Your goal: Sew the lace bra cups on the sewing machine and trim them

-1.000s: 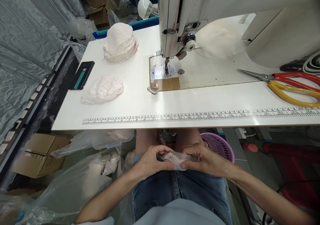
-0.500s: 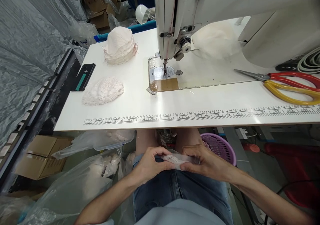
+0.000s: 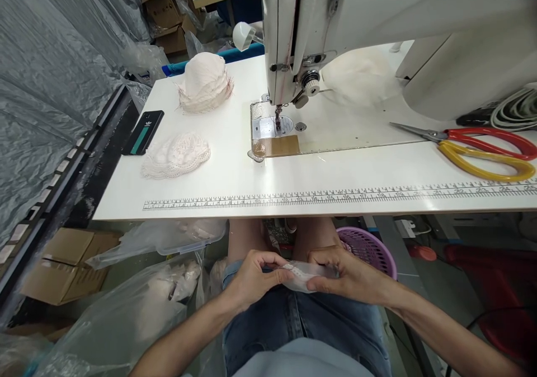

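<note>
Over my lap, both hands hold a small piece of sheer white fabric with a lace strip [image 3: 300, 276]. My left hand [image 3: 262, 276] pinches its left end between thumb and fingers. At the other end, the thumb and curled fingers of my right hand [image 3: 342, 273] grip the sheer part. Above them, on the white table [image 3: 226, 181], stands a sewing machine [image 3: 289, 47] with its needle over the metal plate. Left of the machine lie a flat white lace piece [image 3: 178, 154] and a stack of pale fabric cups [image 3: 205, 83].
Scissors [image 3: 470, 142] with red and yellow handles lie at the table's right. A black phone-like object [image 3: 143, 133] is near the left edge. A printed ruler [image 3: 335, 197] runs along the front. Beneath are a purple basket [image 3: 369, 248], plastic bags [image 3: 126, 298] and a cardboard box [image 3: 67, 262].
The fabric between my hands has turned slightly and shows more of its sheer side. Both hands keep their grip, with small finger shifts. The camera view has tilted a little.
</note>
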A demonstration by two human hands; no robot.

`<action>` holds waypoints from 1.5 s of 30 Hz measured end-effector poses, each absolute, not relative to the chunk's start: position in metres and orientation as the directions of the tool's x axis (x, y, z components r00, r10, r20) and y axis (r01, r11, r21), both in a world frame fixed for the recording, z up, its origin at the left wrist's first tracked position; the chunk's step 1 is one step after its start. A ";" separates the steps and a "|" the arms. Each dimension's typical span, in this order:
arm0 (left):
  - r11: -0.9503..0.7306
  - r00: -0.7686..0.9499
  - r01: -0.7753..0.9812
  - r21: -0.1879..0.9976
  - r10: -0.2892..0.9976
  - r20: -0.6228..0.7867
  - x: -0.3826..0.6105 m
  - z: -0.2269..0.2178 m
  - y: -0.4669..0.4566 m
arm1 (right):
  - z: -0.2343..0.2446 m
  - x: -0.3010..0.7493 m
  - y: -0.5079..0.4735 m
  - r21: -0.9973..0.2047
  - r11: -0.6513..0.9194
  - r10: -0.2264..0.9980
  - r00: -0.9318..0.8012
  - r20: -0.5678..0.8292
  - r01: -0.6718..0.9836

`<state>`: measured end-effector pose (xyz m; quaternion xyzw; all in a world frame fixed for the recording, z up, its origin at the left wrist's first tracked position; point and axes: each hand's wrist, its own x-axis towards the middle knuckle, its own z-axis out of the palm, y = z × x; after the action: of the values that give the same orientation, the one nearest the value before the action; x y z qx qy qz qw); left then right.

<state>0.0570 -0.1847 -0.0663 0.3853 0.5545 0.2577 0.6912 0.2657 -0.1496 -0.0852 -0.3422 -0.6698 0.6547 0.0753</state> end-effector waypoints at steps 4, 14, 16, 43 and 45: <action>0.519 0.245 0.162 0.839 0.803 -0.544 0.058 -0.063 -0.184 | -0.083 0.264 -0.149 -0.936 -0.128 0.528 -0.776 -0.345 0.329; 0.444 0.263 0.263 0.856 0.821 -0.507 0.057 -0.059 -0.185 | -0.085 0.255 -0.148 -0.952 -0.152 0.551 -0.777 -0.304 0.265; 0.454 0.256 0.256 0.853 0.819 -0.513 0.056 -0.060 -0.185 | -0.086 0.257 -0.147 -0.948 -0.137 0.540 -0.780 -0.315 0.288; 0.514 0.485 0.338 0.788 0.623 -0.614 0.031 -0.061 -0.169 | -0.080 0.258 -0.129 -0.976 -0.057 0.362 -0.907 -0.215 0.208; 0.487 0.507 0.352 0.799 0.618 -0.600 0.035 -0.062 -0.168 | -0.078 0.254 -0.128 -0.977 -0.037 0.351 -0.912 -0.211 0.212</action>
<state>0.0352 -0.1680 -0.0621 0.4976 0.4873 0.0938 0.7114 0.2540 -0.1280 -0.0781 -0.2034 -0.6921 0.6907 0.0505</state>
